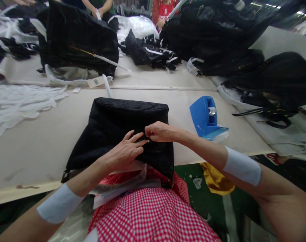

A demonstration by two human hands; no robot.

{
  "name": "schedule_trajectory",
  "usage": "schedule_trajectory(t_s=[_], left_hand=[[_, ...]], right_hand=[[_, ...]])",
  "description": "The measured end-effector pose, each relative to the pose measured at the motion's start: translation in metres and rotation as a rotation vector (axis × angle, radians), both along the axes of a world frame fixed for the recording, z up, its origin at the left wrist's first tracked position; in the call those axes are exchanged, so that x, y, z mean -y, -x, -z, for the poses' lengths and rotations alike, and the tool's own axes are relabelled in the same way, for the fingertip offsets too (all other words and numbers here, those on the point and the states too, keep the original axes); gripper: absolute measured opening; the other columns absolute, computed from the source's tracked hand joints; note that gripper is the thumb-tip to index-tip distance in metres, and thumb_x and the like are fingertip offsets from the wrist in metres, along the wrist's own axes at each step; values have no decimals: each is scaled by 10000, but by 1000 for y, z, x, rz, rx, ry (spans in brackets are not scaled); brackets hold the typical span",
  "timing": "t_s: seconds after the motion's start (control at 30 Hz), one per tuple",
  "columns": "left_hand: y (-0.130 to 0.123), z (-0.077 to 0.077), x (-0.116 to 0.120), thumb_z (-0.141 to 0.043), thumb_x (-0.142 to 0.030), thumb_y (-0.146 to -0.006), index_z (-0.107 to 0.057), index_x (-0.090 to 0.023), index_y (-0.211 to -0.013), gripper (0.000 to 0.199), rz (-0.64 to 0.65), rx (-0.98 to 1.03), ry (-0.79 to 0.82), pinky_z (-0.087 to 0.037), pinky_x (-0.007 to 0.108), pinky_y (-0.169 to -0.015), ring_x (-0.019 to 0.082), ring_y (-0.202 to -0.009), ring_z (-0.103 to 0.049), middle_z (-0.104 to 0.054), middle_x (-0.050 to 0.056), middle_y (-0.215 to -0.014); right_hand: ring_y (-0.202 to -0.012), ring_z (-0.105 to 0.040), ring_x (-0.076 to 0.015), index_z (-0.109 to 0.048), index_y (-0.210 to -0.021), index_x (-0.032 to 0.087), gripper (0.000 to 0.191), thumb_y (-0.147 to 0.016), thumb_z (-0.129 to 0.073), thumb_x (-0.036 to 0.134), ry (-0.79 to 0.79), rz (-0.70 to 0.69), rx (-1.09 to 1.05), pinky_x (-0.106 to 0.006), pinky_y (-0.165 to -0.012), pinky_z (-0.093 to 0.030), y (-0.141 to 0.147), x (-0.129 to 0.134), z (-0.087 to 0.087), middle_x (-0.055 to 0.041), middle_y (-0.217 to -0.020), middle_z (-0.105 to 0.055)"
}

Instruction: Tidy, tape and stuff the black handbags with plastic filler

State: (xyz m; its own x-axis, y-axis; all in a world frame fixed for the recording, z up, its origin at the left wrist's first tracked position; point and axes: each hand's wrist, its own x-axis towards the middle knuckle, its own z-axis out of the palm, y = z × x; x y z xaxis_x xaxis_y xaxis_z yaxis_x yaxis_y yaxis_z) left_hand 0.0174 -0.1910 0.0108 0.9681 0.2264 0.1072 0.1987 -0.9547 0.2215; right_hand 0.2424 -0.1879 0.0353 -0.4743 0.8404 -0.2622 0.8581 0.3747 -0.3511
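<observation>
A black bag (127, 116) lies in front of the person, on the near side of the counter (41, 148), and its lower part reaches over the edge toward the checked red and white apron (153, 211). Both hands are on the front of this bag, close to each other. The left hand (129, 148) is rather wide: its fingers are spread, and they lie on the dark surface. The right hand (157, 131) is narrow, curled almost like a fist, just beside the left fingertips. I cannot tell whether it pinches something small. Each forearm carries a pale patch (242, 165).

To the right of the bag, apart from it, stands a blue plastic holder (203, 116). On the left side of the counter there is a spread pile of white strips (21, 104). Behind the bag stands a bigger black bag (79, 40) with a pale tag (96, 81) near its bottom. More dark bags (213, 37) are heaped at the far right. Below the counter, a yellow cloth (217, 179) is near the green floor (190, 171). At the far side, the hands of a co-worker (98, 11) hold something white, and another person in red (165, 10) is partly visible.
</observation>
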Motion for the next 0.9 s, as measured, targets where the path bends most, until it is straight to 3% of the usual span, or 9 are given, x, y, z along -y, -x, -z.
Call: schedule_trajectory(t_s=[0.2,0.3,0.4,0.5,0.63,0.9], left_hand=[[6,13,7,-686,-391,-889,-671,-158,-853,236,12,59,-119,-190,618,-1212,342,-1382,-458,-586,125,-1428],[6,9,11,-628,-314,-942,-681,-160,-874,176,0,58,-185,-307,534,-1163,278,-1255,-560,-646,116,-1334],[5,6,12,-627,-381,-942,-672,-159,-936,226,-9,6,-177,-413,453,-1032,259,-1177,-580,-638,118,-1349],[2,8,11,-668,-491,-892,-658,-153,-968,347,-23,-40,-161,-401,454,-1005,288,-1205,-545,-578,142,-1429],[-4,10,9,-694,-502,-861,-653,-157,-944,357,-5,-97,-142,-394,435,-956,280,-1165,-540,-558,121,-1453],[-15,3,13,-662,-503,-871,-667,-137,-853,366,-50,-168,-106,-416,441,-881,274,-1013,-574,-654,142,-1251]], right_hand=[[-784,-619,-150,-688,-989,157,183,-895,-537,112,-146,106,-1,-237,-686,-383,-13,23,7,-52,-884,-709],[-834,-635,-168,-674,-1061,169,183,-968,-547,264,-231,144,32,-252,-681,-387,-10,37,7,-71,-1003,-691],[-849,-649,-190,-667,-1094,175,252,-984,-539,361,-255,133,154,-266,-643,-388,-1,47,7,-89,-1078,-668],[-875,-661,-214,-672,-1037,156,239,-995,-476,287,-253,94,281,-281,-657,-406,9,49,10,-111,-1058,-668],[-880,-667,-223,-668,-1053,152,255,-982,-433,222,-235,86,321,-294,-688,-427,15,44,13,-124,-1043,-675],[-874,-663,-236,-643,-1043,131,238,-965,-422,175,-285,94,330,-313,-666,-405,23,49,15,-132,-1015,-656]])
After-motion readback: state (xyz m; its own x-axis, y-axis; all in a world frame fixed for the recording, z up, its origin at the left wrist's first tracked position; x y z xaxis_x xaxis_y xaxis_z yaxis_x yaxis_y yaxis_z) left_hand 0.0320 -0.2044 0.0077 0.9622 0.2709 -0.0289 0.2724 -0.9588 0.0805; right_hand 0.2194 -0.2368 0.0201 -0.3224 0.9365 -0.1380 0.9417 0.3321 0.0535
